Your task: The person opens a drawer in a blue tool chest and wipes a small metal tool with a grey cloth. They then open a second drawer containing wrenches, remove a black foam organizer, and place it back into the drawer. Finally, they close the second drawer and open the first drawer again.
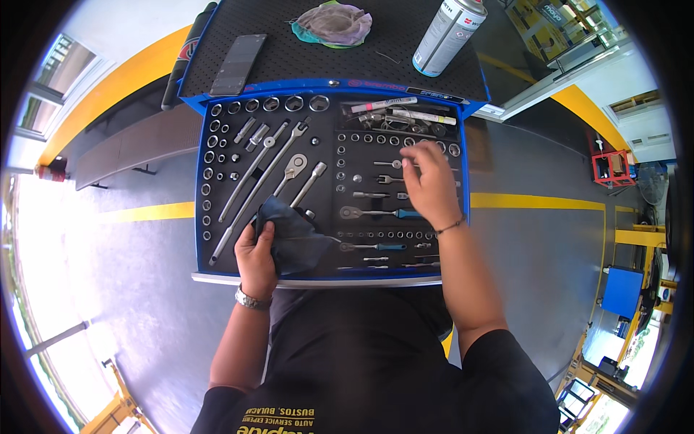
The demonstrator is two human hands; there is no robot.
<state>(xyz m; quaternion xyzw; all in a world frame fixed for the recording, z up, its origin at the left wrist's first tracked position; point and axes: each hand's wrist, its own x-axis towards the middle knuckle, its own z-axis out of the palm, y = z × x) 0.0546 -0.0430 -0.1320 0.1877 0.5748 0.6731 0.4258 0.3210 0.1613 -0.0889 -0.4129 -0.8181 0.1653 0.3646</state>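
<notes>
My left hand (256, 259) is closed on a dark blue-grey cloth (298, 240), which hangs over the front middle of an open tool drawer (329, 269). Over the drawer's right half, my right hand (432, 189) has its fingers curled toward the thumb beside a row of small sockets (382, 139). Whatever may lie between those fingertips is too small to make out. Below that hand rests a blue-handled ratchet (372, 213). Left of the cloth, a larger ratchet (295, 167) and long bars (269, 181) lie in foam, with bigger sockets (272, 104) along the back.
On the cabinet's dark top (289, 69) lie a phone (238, 64) and a crumpled rag (332, 25); a spray can (448, 36) stands at the right. Markers (383, 104) fill the drawer's back right compartment. A long bench (130, 145) stands left, a red rack (611, 166) right.
</notes>
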